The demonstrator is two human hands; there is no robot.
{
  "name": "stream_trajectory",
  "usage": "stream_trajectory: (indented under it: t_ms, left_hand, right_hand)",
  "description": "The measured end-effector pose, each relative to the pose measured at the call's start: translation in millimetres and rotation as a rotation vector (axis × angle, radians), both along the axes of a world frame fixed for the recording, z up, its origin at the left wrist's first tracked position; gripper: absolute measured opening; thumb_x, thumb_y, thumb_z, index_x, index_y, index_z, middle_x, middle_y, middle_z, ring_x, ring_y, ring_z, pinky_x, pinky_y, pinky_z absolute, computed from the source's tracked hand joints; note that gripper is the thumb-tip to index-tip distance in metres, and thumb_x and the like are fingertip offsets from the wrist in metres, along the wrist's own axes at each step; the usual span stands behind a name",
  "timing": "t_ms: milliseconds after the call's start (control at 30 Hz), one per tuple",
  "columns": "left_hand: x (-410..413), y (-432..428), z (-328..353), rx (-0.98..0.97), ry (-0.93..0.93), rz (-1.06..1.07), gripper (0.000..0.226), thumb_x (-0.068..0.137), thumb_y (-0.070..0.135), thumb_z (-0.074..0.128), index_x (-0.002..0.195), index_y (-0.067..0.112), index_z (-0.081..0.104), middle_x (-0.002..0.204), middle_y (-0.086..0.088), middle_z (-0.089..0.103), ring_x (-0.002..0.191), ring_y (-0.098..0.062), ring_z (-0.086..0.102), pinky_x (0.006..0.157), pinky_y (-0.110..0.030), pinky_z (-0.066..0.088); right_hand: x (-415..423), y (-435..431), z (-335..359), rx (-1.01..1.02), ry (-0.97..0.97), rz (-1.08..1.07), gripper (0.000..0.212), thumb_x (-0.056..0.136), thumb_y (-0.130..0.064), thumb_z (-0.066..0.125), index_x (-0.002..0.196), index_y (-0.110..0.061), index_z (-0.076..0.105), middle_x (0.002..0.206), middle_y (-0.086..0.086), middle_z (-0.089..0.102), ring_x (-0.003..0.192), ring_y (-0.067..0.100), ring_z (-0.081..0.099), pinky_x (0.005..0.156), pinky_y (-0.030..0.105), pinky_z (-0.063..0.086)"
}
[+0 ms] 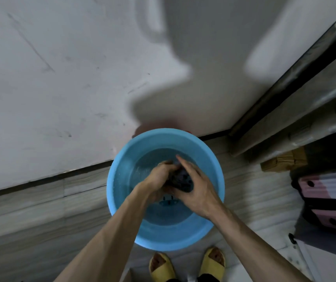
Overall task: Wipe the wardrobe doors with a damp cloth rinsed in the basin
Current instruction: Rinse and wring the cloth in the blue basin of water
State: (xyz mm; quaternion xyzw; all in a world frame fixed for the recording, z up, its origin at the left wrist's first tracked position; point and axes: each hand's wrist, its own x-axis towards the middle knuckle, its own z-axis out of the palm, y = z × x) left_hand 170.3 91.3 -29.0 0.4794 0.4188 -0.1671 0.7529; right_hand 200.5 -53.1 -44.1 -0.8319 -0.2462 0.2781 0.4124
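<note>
Head view looks down on a blue basin (122,169) standing on the wood-patterned floor (31,210), close against the pale wardrobe door (61,78); over the water, the left hand (157,180) and right hand (198,192) both curl tightly round a dark, bunched cloth (182,180) held between them; two feet in yellow slippers (214,261) stand just behind the basin; pink-and-white boxes (329,190) lie at the right.

1 head-worn camera looks steeply down from above. The basin (116,181) lies close, lower centre; slippers (161,266) at the bottom edge.
</note>
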Motion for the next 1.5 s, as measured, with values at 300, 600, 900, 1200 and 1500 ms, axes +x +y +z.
stream_trajectory:
  t_ms: [300,600,900,1200,1500]
  left_hand:
    - [-67,43,-14,1.092,-0.009,-0.469,0.034,0.092,0.021,0.052,0.124,0.025,0.063,0.115,0.005,0.069,0.113,-0.019,0.059,0.092,-0.032,0.048]
    - [-105,57,-46,1.557,-0.006,-0.950,0.059,0.084,0.037,0.036,0.132,0.016,0.065,0.151,-0.013,0.046,0.146,-0.028,0.034,0.119,-0.042,0.016]
    - [-103,56,-40,1.539,0.128,-0.928,0.081,0.083,0.051,0.005,0.159,0.024,0.020,0.163,0.002,-0.017,0.145,-0.010,-0.033,0.115,-0.046,-0.026]
    - [-103,54,-38,1.554,0.128,-0.877,0.075,0.089,0.049,0.010,0.159,0.022,0.007,0.163,0.002,-0.022,0.145,-0.008,-0.034,0.113,-0.041,-0.031]
    - [-103,53,-42,1.574,0.124,-0.831,0.075,0.091,0.049,0.010,0.158,0.017,-0.001,0.164,0.003,-0.019,0.144,-0.005,-0.034,0.115,-0.039,-0.028]
  right_hand:
    - [7,-2,9,-0.089,0.344,-0.357,0.012,0.093,-0.011,0.057,0.096,-0.022,0.059,0.083,-0.005,0.066,0.077,0.015,0.061,0.069,0.030,0.045]
    - [-9,2,-9,0.075,0.530,-0.510,0.012,0.089,-0.013,0.070,0.094,-0.023,0.063,0.087,-0.003,0.067,0.078,0.015,0.063,0.067,0.029,0.049]
    - [-16,14,-17,-0.135,0.420,-0.501,0.029,0.103,-0.030,0.052,0.080,-0.012,0.053,0.065,0.003,0.062,0.063,0.020,0.066,0.062,0.047,0.057]
    - [-30,16,-8,-0.306,0.129,-0.274,0.065,0.098,-0.062,0.037,0.055,-0.014,0.044,0.049,0.001,0.048,0.046,0.014,0.048,0.046,0.024,0.036]
    - [-32,24,-17,-0.505,0.074,-0.188,0.056,0.105,-0.031,0.036,0.056,-0.009,0.052,0.057,0.006,0.059,0.050,0.018,0.055,0.042,0.025,0.035]
